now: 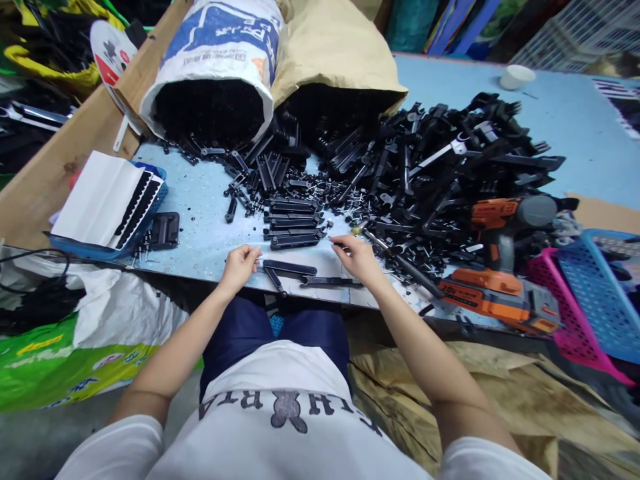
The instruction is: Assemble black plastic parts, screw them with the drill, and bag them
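Note:
My left hand [241,268] is pinched closed at the left end of a black bar [290,268] near the table's front edge. What its fingertips hold is too small to make out. My right hand [354,256] is also pinched, with a tiny dark piece at its fingertips that I cannot name. Below the black bar lie a shorter black bar [274,281] and a dark open-end wrench [330,282], whose right end reaches under my right hand. Just beyond my hands, several black slotted handles [295,223] are lined up in a row.
Loose screws [354,203] and a heap of black wrench parts [435,167] spread behind and to the right. An orange cordless drill [500,267] lies at right beside a pink basket [555,313]. Two open sacks, white [220,47] and tan [335,47], face me.

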Available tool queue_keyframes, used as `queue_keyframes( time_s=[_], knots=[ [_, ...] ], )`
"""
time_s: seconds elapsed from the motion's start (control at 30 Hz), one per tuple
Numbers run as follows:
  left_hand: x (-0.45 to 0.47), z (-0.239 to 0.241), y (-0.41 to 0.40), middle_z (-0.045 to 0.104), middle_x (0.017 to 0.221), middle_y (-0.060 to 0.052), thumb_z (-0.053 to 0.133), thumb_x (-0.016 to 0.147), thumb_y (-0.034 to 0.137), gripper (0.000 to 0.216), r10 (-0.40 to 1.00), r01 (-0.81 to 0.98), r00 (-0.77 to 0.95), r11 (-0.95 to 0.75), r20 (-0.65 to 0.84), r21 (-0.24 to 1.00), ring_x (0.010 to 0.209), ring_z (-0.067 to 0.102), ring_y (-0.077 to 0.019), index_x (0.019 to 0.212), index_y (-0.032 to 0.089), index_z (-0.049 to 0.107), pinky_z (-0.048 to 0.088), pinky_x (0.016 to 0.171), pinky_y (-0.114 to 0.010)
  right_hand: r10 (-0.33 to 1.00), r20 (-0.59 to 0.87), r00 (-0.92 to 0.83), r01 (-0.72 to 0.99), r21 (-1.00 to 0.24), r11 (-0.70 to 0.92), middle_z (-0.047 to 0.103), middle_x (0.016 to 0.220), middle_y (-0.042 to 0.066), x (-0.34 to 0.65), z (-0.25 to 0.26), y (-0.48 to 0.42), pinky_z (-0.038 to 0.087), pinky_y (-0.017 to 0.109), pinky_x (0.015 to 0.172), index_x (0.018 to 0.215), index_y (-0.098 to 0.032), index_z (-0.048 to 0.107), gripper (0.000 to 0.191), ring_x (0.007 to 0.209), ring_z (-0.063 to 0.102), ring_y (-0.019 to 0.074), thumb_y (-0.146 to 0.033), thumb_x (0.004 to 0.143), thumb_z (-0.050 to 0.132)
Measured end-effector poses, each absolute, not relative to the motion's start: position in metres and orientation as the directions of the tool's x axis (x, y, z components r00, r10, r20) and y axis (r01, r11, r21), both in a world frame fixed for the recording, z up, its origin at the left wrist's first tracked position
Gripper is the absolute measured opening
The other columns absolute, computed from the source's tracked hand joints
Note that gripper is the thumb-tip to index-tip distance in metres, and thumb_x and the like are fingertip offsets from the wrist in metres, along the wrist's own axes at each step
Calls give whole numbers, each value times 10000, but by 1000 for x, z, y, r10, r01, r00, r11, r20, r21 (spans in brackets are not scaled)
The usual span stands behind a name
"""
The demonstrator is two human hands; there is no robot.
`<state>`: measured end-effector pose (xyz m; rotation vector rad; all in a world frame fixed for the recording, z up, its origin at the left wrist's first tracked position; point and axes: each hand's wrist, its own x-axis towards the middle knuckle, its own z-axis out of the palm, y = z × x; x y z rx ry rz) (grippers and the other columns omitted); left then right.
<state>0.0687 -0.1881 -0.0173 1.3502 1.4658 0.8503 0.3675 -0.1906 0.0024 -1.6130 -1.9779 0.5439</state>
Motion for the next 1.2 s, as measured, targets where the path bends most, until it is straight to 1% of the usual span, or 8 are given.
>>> queue_keyframes(
  time_s=[0.27,0.47,0.57,0.7,0.93,1.0,1.1,1.2],
  knots=[
    [79,1,-184,612,689,-44,478,881,308,260,968,779,249,-188,-20,598,673,577,-164,707,147,584,411,649,-264,964,-53,-259,670,-729,140,671,956,55,355,37,-213,475,263,703,949,-171,639,208,794,615,157,-299,838,518],
    [103,15,-187,623,894,-135,495,877,217,161,905,890,416,-383,-94,246,809,627,-252,941,96,581,457,683,-321,936,-152,-318,806,-563,182,672,829,38,339,42,-213,439,260,708,918,-174,631,129,727,606,156,-194,826,543],
    [101,10,-194,615,961,-143,576,843,309,340,933,894,351,-359,79,268,851,624,-254,1099,92,525,475,709,-326,906,-163,-391,843,-458,282,658,876,62,328,46,-216,418,253,738,923,-160,625,141,816,601,172,-143,845,508],
    [86,-11,-206,656,906,-97,460,910,297,212,875,793,378,-475,303,382,839,631,-196,967,141,591,482,770,-306,860,-213,-464,863,-329,383,631,857,86,318,53,-219,391,246,724,905,-145,613,161,843,583,184,-122,869,458],
    [82,-26,-215,671,969,-98,432,912,257,226,828,766,389,-535,405,358,959,607,-212,943,147,627,431,854,-376,864,-220,-453,885,-227,406,617,797,76,320,43,-216,380,244,644,945,-147,572,138,729,585,172,-162,886,448],
    [91,-22,-216,652,1041,-104,444,904,262,230,790,737,463,-595,402,321,1057,566,-228,1016,152,613,386,918,-410,878,-180,-444,884,-249,396,629,802,83,323,27,-221,409,253,651,963,-145,576,156,723,594,172,-183,898,439],
    [112,-17,-216,589,1170,-133,484,883,334,333,714,647,622,-700,322,302,1183,475,-262,1154,152,553,309,1000,-461,886,31,-462,805,-405,434,653,959,121,331,-4,-234,468,299,756,1004,-157,599,229,848,614,176,-247,929,402],
    [132,-15,-214,579,1138,-160,566,818,452,492,691,618,699,-714,186,330,1118,499,-289,1185,128,517,348,948,-462,864,242,-442,701,-508,501,616,1133,136,341,-29,-245,476,356,838,1119,-176,579,291,979,589,188,-325,926,421]
  ],
)
